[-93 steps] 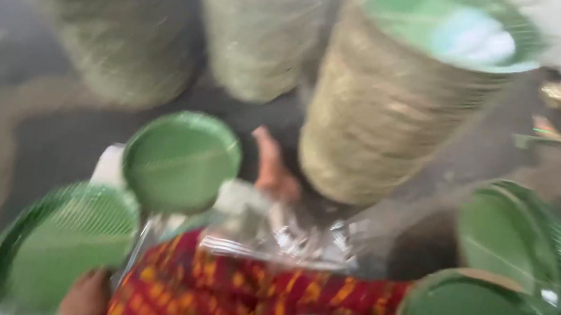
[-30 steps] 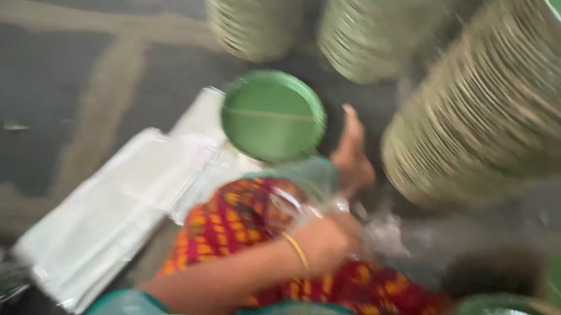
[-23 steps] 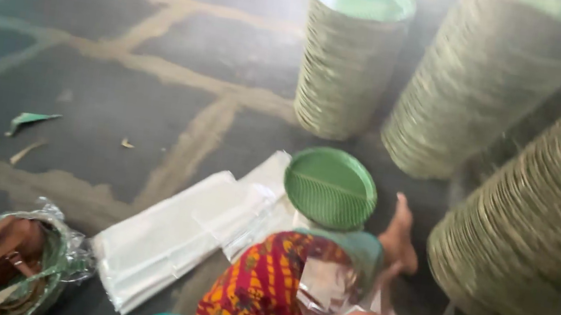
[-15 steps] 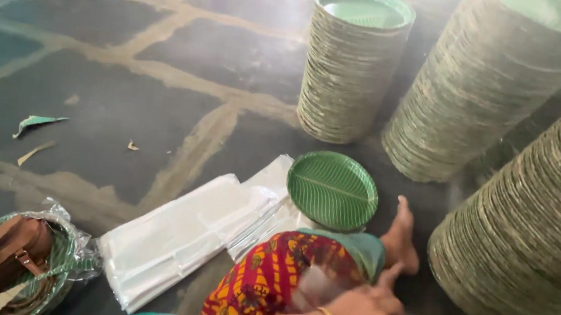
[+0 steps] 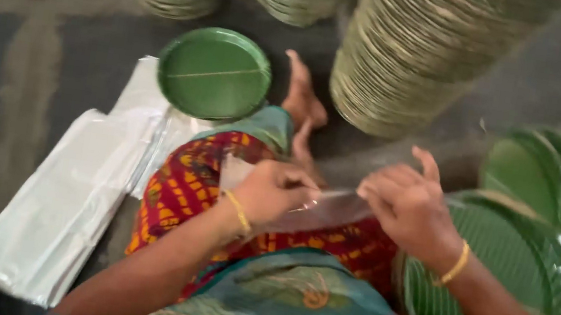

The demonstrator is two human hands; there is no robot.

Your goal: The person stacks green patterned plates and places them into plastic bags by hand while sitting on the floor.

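Far left, on floor [image 5: 36, 21]: flat pile of white plastic bags [image 5: 62, 200]. Beside it: single round green leaf plate [image 5: 213, 73]. Centre, over lap: thin clear plastic bag [image 5: 320, 211], stretched between both hands. Left hand [image 5: 274, 192]: fingers closed, pinching bag edge. Right hand [image 5: 411, 204]: thumb and forefinger pinching opposite edge, remaining fingers raised. Far right: stack of green ribbed plates [image 5: 499, 269].

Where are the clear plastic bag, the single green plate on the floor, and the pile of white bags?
clear plastic bag [image 5: 320, 211], head view, middle of film.
single green plate [image 5: 213, 73], head view, centre.
pile of white bags [image 5: 70, 194], head view, top sheet.
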